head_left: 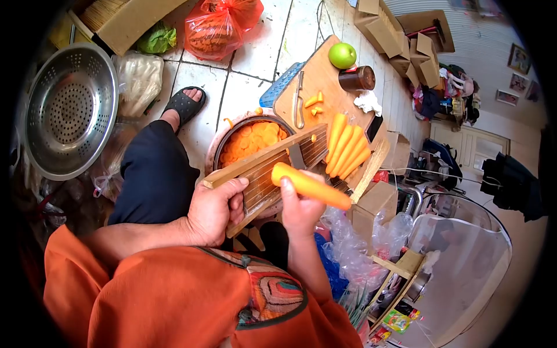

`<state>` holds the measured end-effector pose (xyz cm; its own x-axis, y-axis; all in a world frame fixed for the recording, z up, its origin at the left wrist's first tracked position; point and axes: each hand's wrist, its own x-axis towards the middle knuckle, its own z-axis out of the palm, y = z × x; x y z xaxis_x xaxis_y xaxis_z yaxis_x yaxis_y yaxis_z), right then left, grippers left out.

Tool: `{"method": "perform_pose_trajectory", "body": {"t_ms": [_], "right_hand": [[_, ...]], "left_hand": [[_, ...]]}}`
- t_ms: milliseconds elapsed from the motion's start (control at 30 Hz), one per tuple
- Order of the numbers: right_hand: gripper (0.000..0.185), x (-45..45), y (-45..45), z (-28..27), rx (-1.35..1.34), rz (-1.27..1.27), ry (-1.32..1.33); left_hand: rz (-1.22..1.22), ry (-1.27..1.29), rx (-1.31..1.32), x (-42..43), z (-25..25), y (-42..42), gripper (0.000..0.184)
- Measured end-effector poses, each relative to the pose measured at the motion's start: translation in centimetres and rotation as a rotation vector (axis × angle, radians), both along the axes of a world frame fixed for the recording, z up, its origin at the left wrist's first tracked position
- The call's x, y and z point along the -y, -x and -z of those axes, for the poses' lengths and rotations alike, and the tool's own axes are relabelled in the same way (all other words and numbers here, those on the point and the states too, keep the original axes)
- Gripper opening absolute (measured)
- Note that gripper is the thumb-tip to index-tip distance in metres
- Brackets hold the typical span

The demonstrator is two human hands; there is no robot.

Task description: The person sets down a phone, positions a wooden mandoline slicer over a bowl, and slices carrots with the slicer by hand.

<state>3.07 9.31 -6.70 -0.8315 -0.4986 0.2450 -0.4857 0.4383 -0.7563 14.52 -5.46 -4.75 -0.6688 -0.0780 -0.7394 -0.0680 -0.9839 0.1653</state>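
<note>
In the head view my left hand [217, 210] is closed around the near end of a wooden mandoline slicer [264, 181]. The slicer lies tilted over a bowl of round carrot slices [252, 141], with a metal blade partway along it. My right hand [303, 211] grips a peeled carrot [313, 187], held above the slicer's board; contact with the board cannot be made out. Several peeled carrots [348, 148] lie side by side beyond the slicer's far end. Small carrot pieces [314, 103] and a knife-like tool [299, 101] rest on a wooden board [325, 69].
A green apple [342, 55] and a dark jar [357, 78] stand along the board's far side, near a crumpled white tissue [368, 103]. A metal colander [71, 110] is at left. A watermelon in a red bag [217, 29] sits on the tiles. Plastic bags [362, 238] lie at right.
</note>
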Motion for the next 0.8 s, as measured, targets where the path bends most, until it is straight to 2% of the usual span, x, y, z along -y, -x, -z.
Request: {"method": "perform_pose_trajectory", "body": {"t_ms": [67,133,167,200,267,333,367,400,467,533,567,600,667,733,800], "right_hand": [[0.022,-0.7,0.9,0.8,-0.059,-0.03,-0.048],[0.021,-1.8,4.4,3.6,0.277,0.177,0.183],[0.019,-1.1,5.6,3.3,0.338,0.283,0.196],[0.018,-1.7,7.4,3.5,0.38,0.403,-0.01],[0.019,-1.8,7.5,3.8,0.339,0.369,0.027],[0.023,-1.8,4.6,3.8,0.364,0.251,0.238],[0.027,-1.0,2.6,2.4,0.203,0.132,0.121],[0.028,0.0,0.4,0.7,0.165,0.068,0.052],[0.026,-0.5,0.6,1.3,0.056,0.018,0.007],[0.022,-0.9,3.5,3.0,0.265,0.157,0.175],[0.017,-0.7,4.9,3.4,0.295,0.243,0.159],[0.016,-0.8,6.3,2.9,0.307,0.343,-0.054],[0.016,-0.9,6.6,3.4,0.374,0.368,0.053],[0.02,-1.1,4.0,3.8,0.355,0.246,0.23],[0.029,0.2,0.5,1.2,0.121,0.039,0.01]], "left_hand": [[0.006,0.019,0.001,0.0,0.0,0.0,0.016],[0.003,0.012,-0.014,0.0,0.0,0.0,0.016],[-0.002,-0.001,-0.03,0.0,0.0,-0.1,0.016],[-0.004,0.001,-0.032,0.0,0.0,-0.2,0.016],[0.001,0.017,-0.021,0.0,0.0,-0.1,0.016],[-0.003,0.017,-0.012,0.1,0.0,0.0,0.017],[0.0,0.022,0.003,0.0,0.0,0.0,0.017],[0.002,0.015,0.01,0.0,0.1,-0.1,0.017],[-0.008,0.006,-0.003,0.0,0.1,-0.2,0.016],[-0.01,0.001,-0.026,-0.1,0.2,-0.2,0.016],[-0.021,-0.009,-0.047,-0.1,0.2,-0.2,0.016],[-0.024,-0.006,-0.048,0.0,0.1,-0.3,0.016],[-0.003,0.013,-0.017,0.1,0.0,-0.2,0.018],[-0.002,0.012,-0.011,0.2,-0.1,-0.1,0.018],[0.008,0.011,0.005,0.1,0.0,-0.2,0.018]]}}
